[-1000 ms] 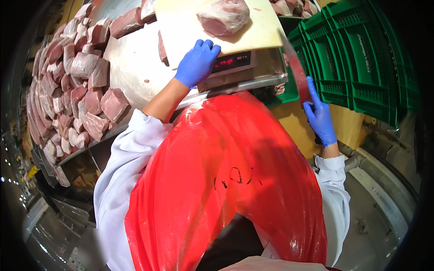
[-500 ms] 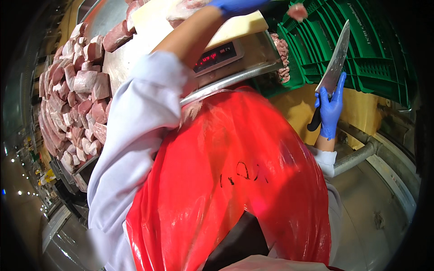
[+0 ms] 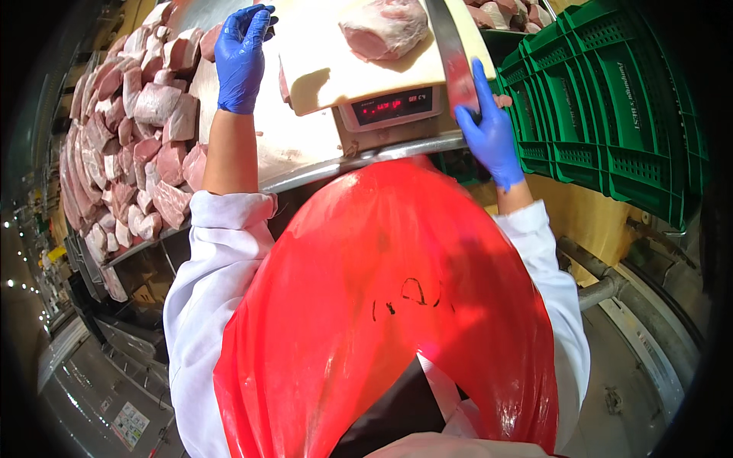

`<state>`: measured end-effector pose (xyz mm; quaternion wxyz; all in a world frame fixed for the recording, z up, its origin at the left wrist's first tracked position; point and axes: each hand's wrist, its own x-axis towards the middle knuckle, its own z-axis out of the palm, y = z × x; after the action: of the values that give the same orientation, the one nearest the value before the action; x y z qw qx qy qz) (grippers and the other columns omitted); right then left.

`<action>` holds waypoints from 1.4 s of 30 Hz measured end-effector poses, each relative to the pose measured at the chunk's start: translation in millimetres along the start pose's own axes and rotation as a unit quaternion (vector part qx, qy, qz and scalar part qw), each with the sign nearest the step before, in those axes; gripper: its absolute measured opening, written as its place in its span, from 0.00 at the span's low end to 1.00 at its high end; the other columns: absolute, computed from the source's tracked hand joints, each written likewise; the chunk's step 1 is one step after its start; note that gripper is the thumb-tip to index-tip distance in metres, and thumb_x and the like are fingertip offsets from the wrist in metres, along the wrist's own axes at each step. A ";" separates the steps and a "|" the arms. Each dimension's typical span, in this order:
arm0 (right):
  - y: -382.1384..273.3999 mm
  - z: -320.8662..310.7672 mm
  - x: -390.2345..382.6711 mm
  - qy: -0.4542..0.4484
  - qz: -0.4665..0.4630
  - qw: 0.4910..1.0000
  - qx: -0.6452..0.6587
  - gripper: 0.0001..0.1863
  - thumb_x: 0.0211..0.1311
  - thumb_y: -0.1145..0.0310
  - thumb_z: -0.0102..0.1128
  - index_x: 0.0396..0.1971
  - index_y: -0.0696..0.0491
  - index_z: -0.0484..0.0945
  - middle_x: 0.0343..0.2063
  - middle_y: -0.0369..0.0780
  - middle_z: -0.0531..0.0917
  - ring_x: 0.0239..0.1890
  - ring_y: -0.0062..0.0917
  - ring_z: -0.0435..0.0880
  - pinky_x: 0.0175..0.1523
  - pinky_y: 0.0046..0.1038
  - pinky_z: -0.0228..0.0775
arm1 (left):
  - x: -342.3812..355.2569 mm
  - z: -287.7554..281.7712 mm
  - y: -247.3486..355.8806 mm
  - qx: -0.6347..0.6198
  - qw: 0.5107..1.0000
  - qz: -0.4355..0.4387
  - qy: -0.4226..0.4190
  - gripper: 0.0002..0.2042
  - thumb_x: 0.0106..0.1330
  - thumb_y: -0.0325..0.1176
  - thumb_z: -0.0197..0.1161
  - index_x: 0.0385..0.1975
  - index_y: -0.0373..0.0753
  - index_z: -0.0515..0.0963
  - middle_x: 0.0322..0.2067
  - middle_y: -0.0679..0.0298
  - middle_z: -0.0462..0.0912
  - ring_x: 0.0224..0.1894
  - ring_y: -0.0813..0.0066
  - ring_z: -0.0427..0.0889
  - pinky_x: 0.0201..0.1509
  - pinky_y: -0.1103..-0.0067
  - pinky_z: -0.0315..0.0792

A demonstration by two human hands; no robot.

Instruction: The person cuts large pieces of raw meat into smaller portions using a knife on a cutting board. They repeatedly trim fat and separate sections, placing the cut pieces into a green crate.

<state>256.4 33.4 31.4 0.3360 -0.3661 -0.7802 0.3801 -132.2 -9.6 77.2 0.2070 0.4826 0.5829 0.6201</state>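
My right hand [image 3: 491, 136], in a blue glove, grips a large knife [image 3: 452, 57]. Its long blade points away from me, over the right side of a cream cutting board [image 3: 328, 76]. On the board, left of the blade, rests a thick piece of raw meat [image 3: 385, 30] with a pale fat side. My left hand [image 3: 240, 65], also gloved in blue, is raised left of the board with loosely bent fingers and nothing visible in it. The board lies over a scale with a red lit display [image 3: 391, 107].
Many cut meat pieces [image 3: 156, 107] are heaped on the left of the metal table [image 3: 305, 179]. Green plastic crates [image 3: 603, 99] stand tilted at the right. More meat [image 3: 508, 11] lies beyond the board. A small pink scrap [image 3: 502, 101] shows beside my right hand.
My left hand has swung back from the upper right to the left of the board. A small meat piece seen airborne by the crates has gone from there. The knife has moved left, over the board.
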 end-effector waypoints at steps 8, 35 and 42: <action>-21.4 63.2 94.9 0.004 -0.080 0.995 -0.059 0.41 0.63 0.70 0.59 0.75 0.36 0.53 0.15 0.40 0.75 0.17 0.24 0.75 0.30 0.29 0.71 | -11.0 -38.8 -5.1 -0.031 0.999 -0.010 0.041 0.11 0.72 0.32 0.61 0.48 0.33 0.78 0.44 0.62 0.85 0.43 0.77 0.82 0.47 0.82 0.75; -84.0 17.3 -22.4 0.004 0.134 0.977 -0.166 0.41 0.64 0.76 0.52 0.76 0.43 0.49 0.15 0.44 0.72 0.15 0.29 0.68 0.28 0.29 0.69 | -8.5 96.1 -34.4 0.224 0.974 -0.031 -0.026 0.14 0.53 0.41 0.70 0.30 0.36 0.80 0.27 0.54 0.84 0.29 0.59 0.85 0.36 0.71 0.78; -92.0 93.5 71.1 0.073 0.080 0.982 -0.156 0.39 0.63 0.72 0.52 0.75 0.44 0.52 0.15 0.49 0.74 0.17 0.40 0.77 0.29 0.38 0.71 | -3.3 76.2 -42.0 0.072 0.991 -0.105 -0.042 0.10 0.53 0.34 0.66 0.27 0.32 0.81 0.22 0.54 0.84 0.24 0.68 0.83 0.34 0.74 0.78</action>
<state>116.3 18.9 80.7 0.2992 -0.5022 -0.7713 0.2517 -79.6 37.4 26.3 0.2603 0.4575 0.6642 0.5308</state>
